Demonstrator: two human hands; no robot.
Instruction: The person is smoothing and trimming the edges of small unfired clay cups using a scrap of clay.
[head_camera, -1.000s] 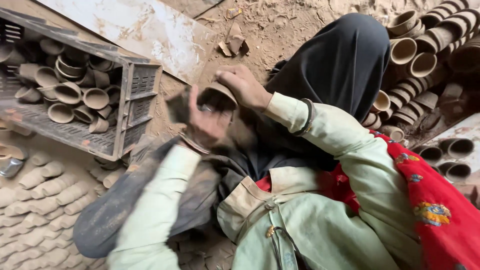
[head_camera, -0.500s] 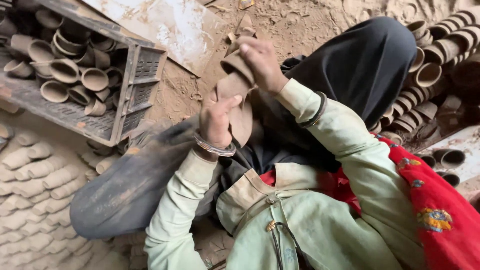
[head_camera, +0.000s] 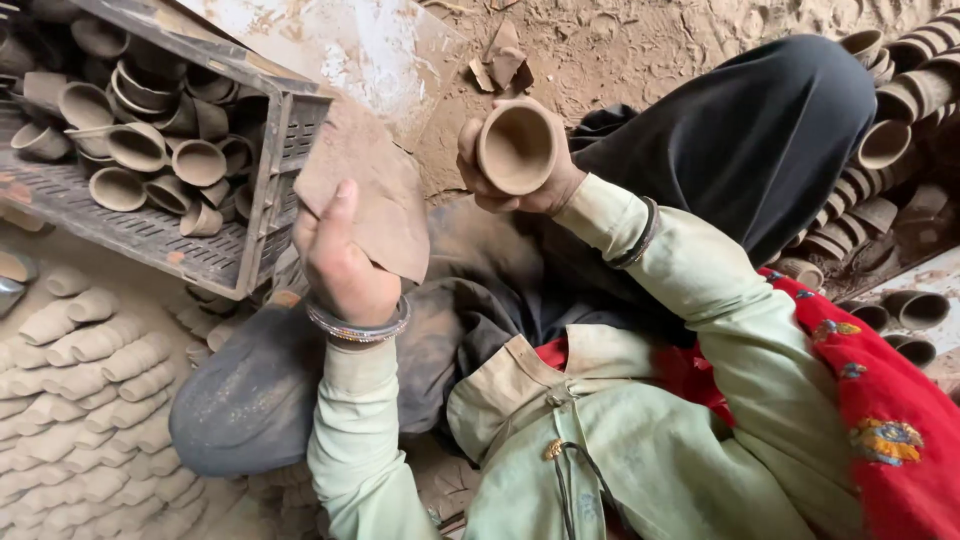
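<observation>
My right hand (head_camera: 530, 185) grips a small brown clay cup (head_camera: 517, 147), its open mouth turned up toward me, raised above my lap. My left hand (head_camera: 340, 265), with bangles at the wrist, holds a flat brown piece of abrasive sheet or cloth (head_camera: 365, 195) just left of the cup, not touching it. Both sleeves are pale green. I sit on dusty ground with dark trousers.
A grey plastic crate (head_camera: 265, 220) at upper left holds several clay cups. Rows of pale unfired cups (head_camera: 90, 400) lie on the ground at lower left. Stacked dark cups (head_camera: 890, 120) line the right side. A red patterned cloth (head_camera: 880, 420) drapes at lower right.
The hands have come apart: my right hand lifted the cup up and turned its mouth toward me, while my left hand drew the brown sheet away to the left.
</observation>
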